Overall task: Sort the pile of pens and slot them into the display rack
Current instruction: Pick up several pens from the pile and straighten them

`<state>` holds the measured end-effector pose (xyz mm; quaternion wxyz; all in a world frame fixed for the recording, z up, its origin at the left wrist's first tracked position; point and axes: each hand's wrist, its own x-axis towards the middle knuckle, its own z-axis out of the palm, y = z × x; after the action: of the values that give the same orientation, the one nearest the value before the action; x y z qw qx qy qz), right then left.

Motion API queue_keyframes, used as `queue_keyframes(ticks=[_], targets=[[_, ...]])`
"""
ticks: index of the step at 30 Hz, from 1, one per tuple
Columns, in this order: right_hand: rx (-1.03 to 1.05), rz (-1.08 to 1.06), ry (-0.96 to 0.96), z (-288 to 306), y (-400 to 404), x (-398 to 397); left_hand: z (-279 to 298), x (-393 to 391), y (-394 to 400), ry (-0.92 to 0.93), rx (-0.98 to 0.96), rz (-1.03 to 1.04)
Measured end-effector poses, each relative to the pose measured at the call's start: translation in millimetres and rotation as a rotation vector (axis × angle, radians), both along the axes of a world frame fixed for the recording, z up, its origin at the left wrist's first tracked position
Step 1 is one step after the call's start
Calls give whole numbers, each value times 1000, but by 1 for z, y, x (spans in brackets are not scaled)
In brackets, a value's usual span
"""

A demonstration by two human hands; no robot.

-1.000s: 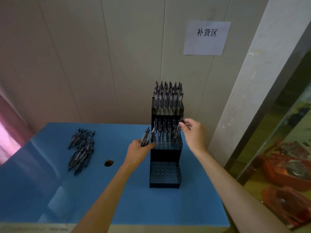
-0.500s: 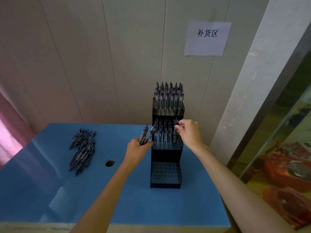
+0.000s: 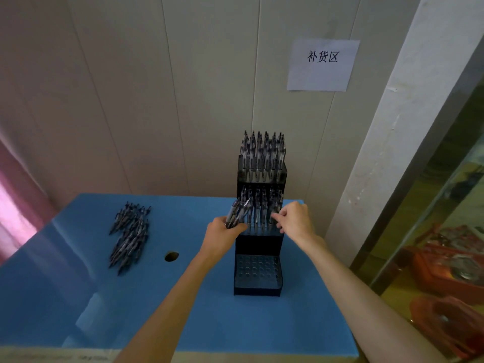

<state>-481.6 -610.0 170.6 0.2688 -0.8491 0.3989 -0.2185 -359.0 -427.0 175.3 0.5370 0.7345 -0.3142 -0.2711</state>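
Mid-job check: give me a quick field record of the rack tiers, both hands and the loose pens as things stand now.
rack: black three-tier plastic display rack, upright on the blue foam-topped table
top tier: full of pens
middle tier: mostly filled
bottom tier: bare holes, no pens
left hand: left hand grips a small bunch of pens beside the middle tier
right hand: right hand at the middle tier, fingers curled; grip on a pen unclear
loose pens: pile of dark pens on the table's left

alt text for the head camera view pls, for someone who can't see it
A person's left hand grips a few pens beside a black three-tier display rack while the right hand reaches its middle tier. The bottom tier is empty; a pen pile lies on the blue table.
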Motion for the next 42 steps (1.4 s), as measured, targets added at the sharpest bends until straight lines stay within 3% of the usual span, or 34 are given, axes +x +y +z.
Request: queue_keyframes(ticks=[2,7,12,18,22,26,30,42], targets=[[97,24,-29,10,9,-3,1,-2,-3,-4,1,-3],[690,283,-336,41,38,-7,4,-13,-13,-21,-12,-18],[633,274,-354,31,45,-6,6,-23,-21,-39,-10,-48],[768,88,-651,31,32,-13,6,-21,-19,-48,30,-38],[589,-5,-685,30,5,-20,-3,-12,-13,-54,68,24],[183,0,-493,25,-11,-24,-3,-7,-10,-52,64,68],[-78,2,-347,21,-19,-20,1,-4,-12,-69,65,80],[-145,112,-63,4,-18,-8,7,-1,-7,-60,43,81]])
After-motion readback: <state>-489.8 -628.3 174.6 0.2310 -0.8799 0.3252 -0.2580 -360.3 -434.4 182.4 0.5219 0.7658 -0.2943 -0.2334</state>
